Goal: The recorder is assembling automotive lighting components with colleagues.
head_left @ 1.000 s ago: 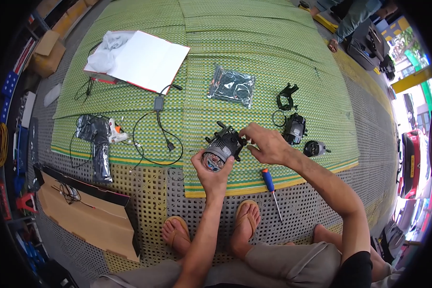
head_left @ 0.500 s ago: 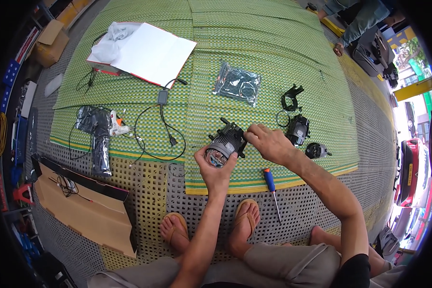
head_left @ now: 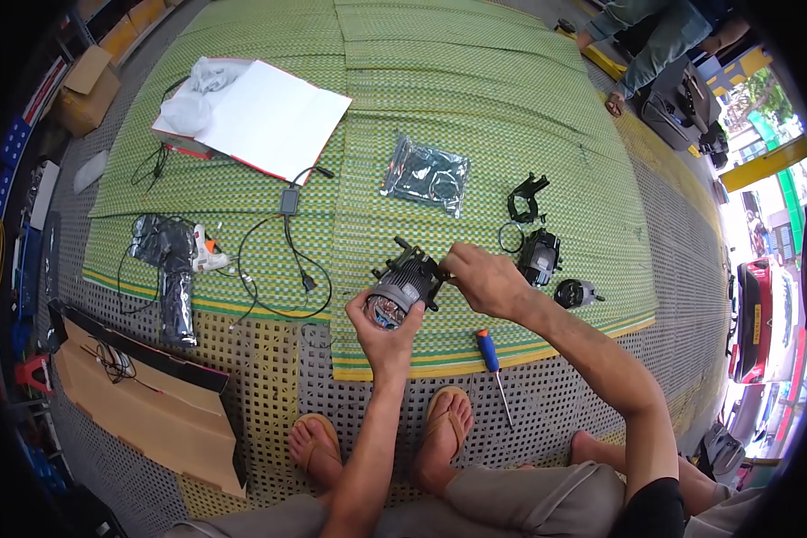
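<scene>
My left hand (head_left: pixel 387 336) is wrapped round a black finned fog lamp (head_left: pixel 412 278), its round glass lens tilted toward me. At the lamp's right side, the fingers of my right hand (head_left: pixel 489 280) are pinched together against the black bracket; whatever small part they grip is hidden. A second black lamp (head_left: pixel 540 256) lies on the mat to the right, beside a smaller round lamp piece (head_left: pixel 576 293). Beyond them are a black mounting bracket (head_left: pixel 526 198) and a thin ring (head_left: pixel 511 238). Below my right forearm lies a blue-handled screwdriver (head_left: pixel 493 363).
A green woven mat (head_left: pixel 475 99) covers the floor grating. On it lie a clear plastic bag (head_left: pixel 429 175), a white-lidded box (head_left: pixel 269 117), a cable with a small module (head_left: pixel 290 201) and a glue gun (head_left: pixel 208 252). An open cardboard box (head_left: pixel 143 394) is at left. Another person's hand (head_left: pixel 615 103) shows far right.
The whole view has shifted slightly, so the mat and its things appear lower and further left. Both hands keep their places on the lamp.
</scene>
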`<state>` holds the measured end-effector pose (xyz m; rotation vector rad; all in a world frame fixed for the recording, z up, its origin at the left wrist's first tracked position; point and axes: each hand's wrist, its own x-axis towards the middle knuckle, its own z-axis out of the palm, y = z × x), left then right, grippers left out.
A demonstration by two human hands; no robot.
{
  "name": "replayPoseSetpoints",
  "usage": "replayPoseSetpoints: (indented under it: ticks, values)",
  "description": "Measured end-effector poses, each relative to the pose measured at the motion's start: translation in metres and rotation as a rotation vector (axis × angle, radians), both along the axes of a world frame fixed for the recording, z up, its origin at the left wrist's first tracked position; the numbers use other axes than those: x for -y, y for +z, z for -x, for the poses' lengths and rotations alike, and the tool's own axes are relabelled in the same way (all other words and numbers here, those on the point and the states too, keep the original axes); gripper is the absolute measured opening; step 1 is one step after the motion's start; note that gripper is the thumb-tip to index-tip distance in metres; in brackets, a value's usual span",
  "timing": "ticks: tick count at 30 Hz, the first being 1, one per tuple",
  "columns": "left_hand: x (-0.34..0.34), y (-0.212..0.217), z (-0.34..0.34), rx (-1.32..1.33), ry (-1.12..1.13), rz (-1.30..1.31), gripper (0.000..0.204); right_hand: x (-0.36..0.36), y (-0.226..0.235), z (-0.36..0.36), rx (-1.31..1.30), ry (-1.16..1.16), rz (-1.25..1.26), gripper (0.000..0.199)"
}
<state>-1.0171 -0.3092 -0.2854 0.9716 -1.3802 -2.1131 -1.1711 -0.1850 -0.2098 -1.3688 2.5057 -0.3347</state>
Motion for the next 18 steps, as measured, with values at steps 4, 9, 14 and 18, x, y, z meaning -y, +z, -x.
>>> replayPoseSetpoints:
  ticks: [4,9,14,18]
  values:
    - [0.0008,0.0027,-0.0006,-0.011,0.01,-0.067,0.075,-0.0017,0.0051,-0.0007,-0.029,0.112,0.069,0.027]
    - [0.0005,0.0034,-0.0003,-0.019,-0.009,-0.049,0.075,0.0029,0.003,0.0027,0.178,-0.18,-0.12,0.029]
    - [0.0014,0.0017,-0.0002,-0.024,-0.004,-0.081,0.075,0.001,-0.0009,0.0027,-0.11,0.122,0.049,0.024]
    - [0.0026,-0.0011,-0.0018,-0.03,0.008,-0.064,0.075,-0.001,-0.0006,-0.0006,0.003,0.102,0.117,0.026]
